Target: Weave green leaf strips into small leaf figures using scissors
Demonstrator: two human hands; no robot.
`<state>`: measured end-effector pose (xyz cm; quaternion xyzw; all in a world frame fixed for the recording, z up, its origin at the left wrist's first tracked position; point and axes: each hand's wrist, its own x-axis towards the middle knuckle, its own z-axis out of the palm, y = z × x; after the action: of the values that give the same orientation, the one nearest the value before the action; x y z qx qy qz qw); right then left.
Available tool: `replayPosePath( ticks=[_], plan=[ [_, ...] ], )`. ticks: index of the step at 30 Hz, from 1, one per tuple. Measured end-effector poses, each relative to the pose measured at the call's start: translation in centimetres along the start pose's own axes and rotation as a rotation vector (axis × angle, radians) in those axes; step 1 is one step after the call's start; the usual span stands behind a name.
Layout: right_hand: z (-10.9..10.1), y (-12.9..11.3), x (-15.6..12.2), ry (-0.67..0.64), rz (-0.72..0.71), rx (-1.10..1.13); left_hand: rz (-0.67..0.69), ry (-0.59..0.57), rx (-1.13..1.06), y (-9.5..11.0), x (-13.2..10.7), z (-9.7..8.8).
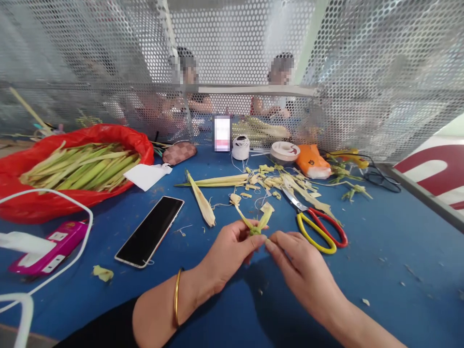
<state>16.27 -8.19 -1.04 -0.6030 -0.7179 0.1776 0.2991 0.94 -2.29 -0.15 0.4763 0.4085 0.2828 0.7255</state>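
Note:
My left hand (228, 253) pinches a small folded piece of green palm-leaf strip (256, 223) just above the blue table (380, 251). My right hand (297, 268) meets it from the right, its fingertips closed on the same piece at its lower end. Two short leaf ends stick up from the fold. A gold bangle sits on my left wrist. Scissors with yellow and red handles (319, 227) lie just right of my hands.
A red bag of green leaf strips (78, 166) lies far left. A black phone (150, 231), a pink power strip (50, 249) with white cables, a thread spool (240, 147), leaf scraps (279, 186) and an orange pouch (313, 162) lie around. Perforated screens stand behind, with people beyond them.

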Motion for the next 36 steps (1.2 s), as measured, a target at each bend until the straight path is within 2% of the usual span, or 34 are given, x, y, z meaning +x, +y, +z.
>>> replayPosePath(
  ticks=[2, 4, 10, 12, 15, 20, 22, 24, 29, 36],
  plan=[
    [0.2, -0.2, -0.1, -0.028, 0.044, 0.07, -0.015, -0.029, 0.042, -0.3, 0.0, 0.2],
    [0.3, -0.4, -0.2, -0.038, 0.038, 0.111, -0.015, -0.01, 0.039, -0.6, 0.0, 0.4],
    [0.7, -1.1, -0.7, 0.009, -0.13, 0.124, 0.016, 0.109, 0.005, -1.0, 0.1, 0.8],
    [0.8, -1.1, -0.8, 0.003, -0.116, 0.152, 0.012, 0.124, -0.004, -0.9, 0.2, 0.6],
    [0.6, -0.6, -0.4, -0.023, 0.083, 0.362, -0.028, 0.062, -0.057, -0.6, 0.3, 0.1],
    [-0.1, 0.3, 0.8, 0.07, 0.505, 0.989, -0.09, -0.148, -0.11, -0.2, 0.3, -0.4],
    [-0.1, 0.3, 1.0, 0.083, 0.586, 1.18, -0.119, -0.204, -0.087, -0.2, 0.2, -0.3],
    [-0.1, 0.1, 1.1, 0.09, 0.589, 1.28, -0.14, -0.219, -0.037, -0.2, 0.1, -0.2],
    [-0.1, -0.3, 1.0, 0.007, 0.556, 1.299, -0.147, -0.164, 0.04, 0.1, -0.2, 0.1],
    [0.3, -0.5, 0.6, 0.004, 0.487, 1.177, -0.149, -0.221, 0.07, 0.1, -0.3, 0.1]
  ],
)
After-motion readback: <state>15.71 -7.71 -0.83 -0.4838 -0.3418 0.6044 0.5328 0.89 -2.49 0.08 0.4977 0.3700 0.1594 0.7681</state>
